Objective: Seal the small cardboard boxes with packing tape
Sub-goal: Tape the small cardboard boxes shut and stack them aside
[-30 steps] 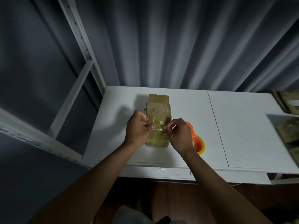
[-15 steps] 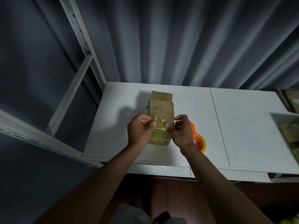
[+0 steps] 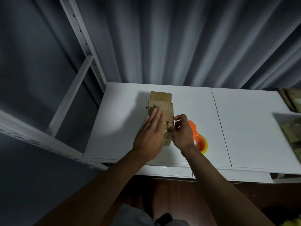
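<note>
Item: small cardboard box (image 3: 160, 106), lying on the white bench (image 3: 244, 128), near its left half, at 12 o'clock from the person.

Left hand (image 3: 150, 136): a second ago pinching tape at the box's near end; now flattening, fingers straight, pressing along the top face.

Right hand (image 3: 181, 133): remaining at the box's 3 o'clock edge, fingers curled, pinching the tape end there.

Tape dispenser (image 3: 197, 141): resting at 3 o'clock, ungripped.

Reading: the strip is being smoothed down; this seam is likely nearing closure.
</note>
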